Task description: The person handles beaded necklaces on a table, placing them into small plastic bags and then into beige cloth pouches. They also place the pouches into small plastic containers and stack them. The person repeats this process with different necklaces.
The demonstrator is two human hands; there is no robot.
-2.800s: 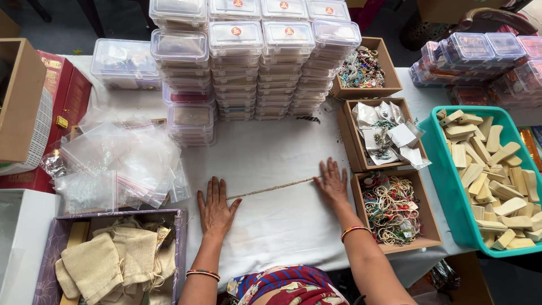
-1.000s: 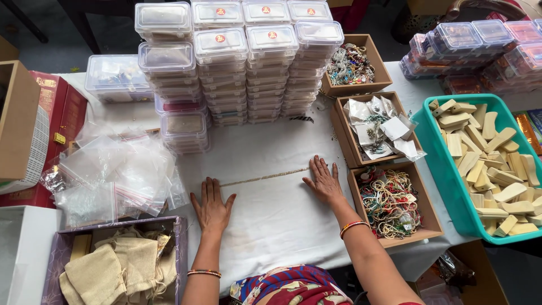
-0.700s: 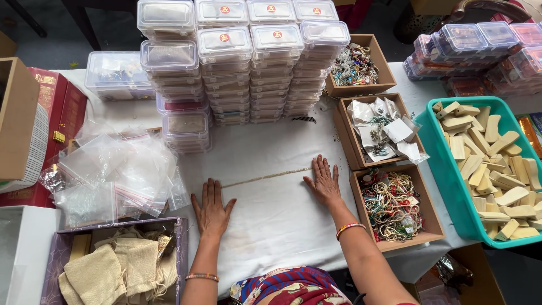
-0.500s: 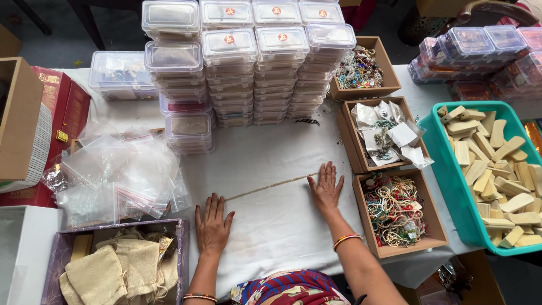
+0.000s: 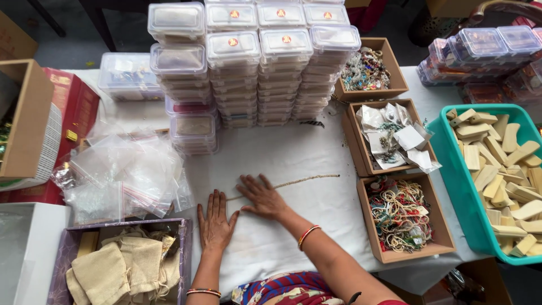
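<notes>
A thin tan cord [image 5: 307,180] lies stretched across the white cloth [image 5: 293,152] on the table. My right hand [image 5: 261,196] lies flat, fingers spread, on the cord's left part. My left hand [image 5: 216,219] rests flat on the cloth just beside it, palm down, holding nothing. The two hands almost touch. The cord's right end runs free toward the brown boxes.
Stacks of clear lidded containers [image 5: 254,62] stand at the back. Three brown boxes sit on the right: beads [image 5: 367,70], paper packets [image 5: 395,138], coloured cords [image 5: 402,217]. A teal bin of wooden pieces [image 5: 497,169] is far right. Clear plastic bags [image 5: 127,169] and cloth pouches [image 5: 121,265] lie left.
My right hand has slid left along the cord, from near the cord box to beside my left hand. The left hand has stayed about where it was.
</notes>
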